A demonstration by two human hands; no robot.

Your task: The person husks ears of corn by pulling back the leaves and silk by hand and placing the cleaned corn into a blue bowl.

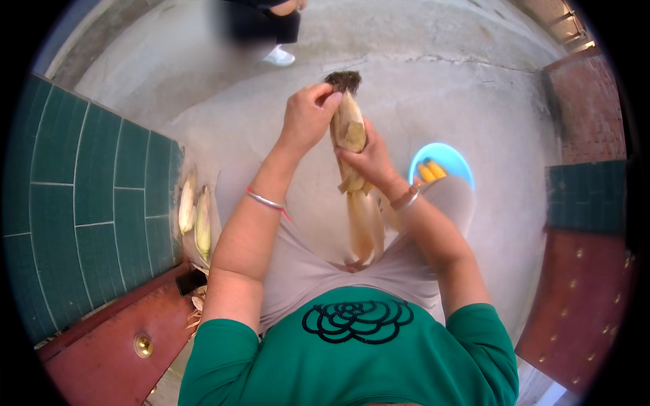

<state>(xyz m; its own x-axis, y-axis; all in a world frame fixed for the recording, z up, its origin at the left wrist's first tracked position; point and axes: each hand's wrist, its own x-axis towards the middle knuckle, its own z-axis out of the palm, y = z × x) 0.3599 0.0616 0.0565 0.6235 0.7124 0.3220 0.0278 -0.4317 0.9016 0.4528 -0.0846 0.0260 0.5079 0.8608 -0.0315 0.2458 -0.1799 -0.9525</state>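
Note:
An ear of corn (350, 137) in dry, pale husk is held up in front of me, its tip pointing away. Around its middle wraps my right hand (369, 157). At the tip, my left hand (312, 114) pinches with thumb and forefinger by the dark brown corn silk (344, 81); whether silk or husk edge lies between them is hard to tell. Loose husk leaves (363, 223) hang below the ear between my knees. Beyond my right knee stands a light blue plastic basin (447, 152) with bare yellow corn ears (430, 171) in it, partly hidden by the knee.
Unpeeled corn ears (195, 218) lie on the concrete floor (457, 101) along the green tiled wall (96, 188) at left. A red door (117, 340) with brass studs is behind them. Another person's white shoe (280, 56) is at the top; a red studded door leaf (574, 304) is at right.

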